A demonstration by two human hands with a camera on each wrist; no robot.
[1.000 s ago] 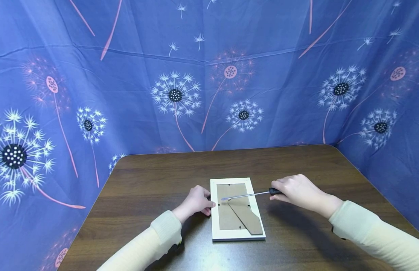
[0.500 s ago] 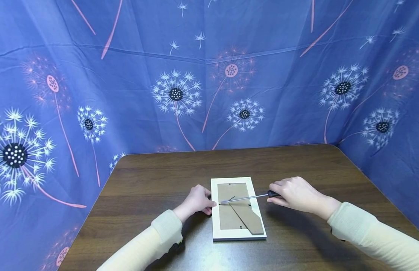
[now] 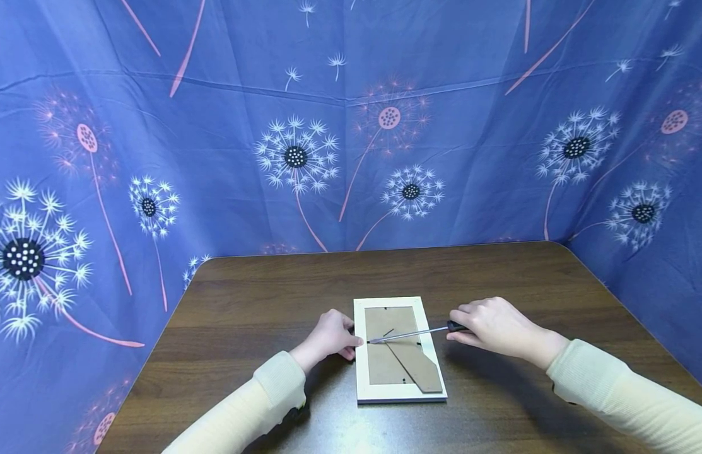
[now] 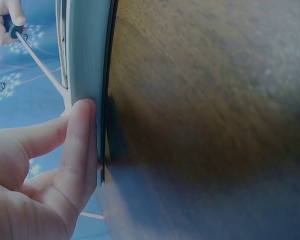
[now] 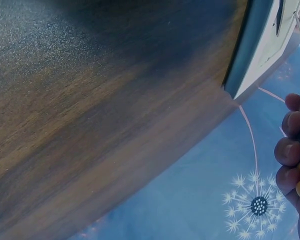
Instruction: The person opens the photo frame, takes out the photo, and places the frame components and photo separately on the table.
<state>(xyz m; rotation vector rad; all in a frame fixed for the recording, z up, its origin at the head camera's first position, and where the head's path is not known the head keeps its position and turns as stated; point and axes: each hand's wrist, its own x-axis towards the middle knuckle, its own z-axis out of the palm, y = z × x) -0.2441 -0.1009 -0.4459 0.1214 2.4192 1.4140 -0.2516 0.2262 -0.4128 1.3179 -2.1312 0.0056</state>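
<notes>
screwdriver [image 3: 419, 333] in right hand [image 3: 495, 328] crosses white frame [image 3: 385, 392]; left hand [image 3: 329, 336] grips frame

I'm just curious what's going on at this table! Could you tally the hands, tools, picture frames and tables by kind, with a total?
Left hand and right hand: 2
Screwdriver: 1
Picture frame, back side up: 1
Wooden table: 1
Total: 5

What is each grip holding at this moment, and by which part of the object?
The right grip holds a screwdriver by its black handle. The left grip holds a picture frame at its left edge.
</notes>
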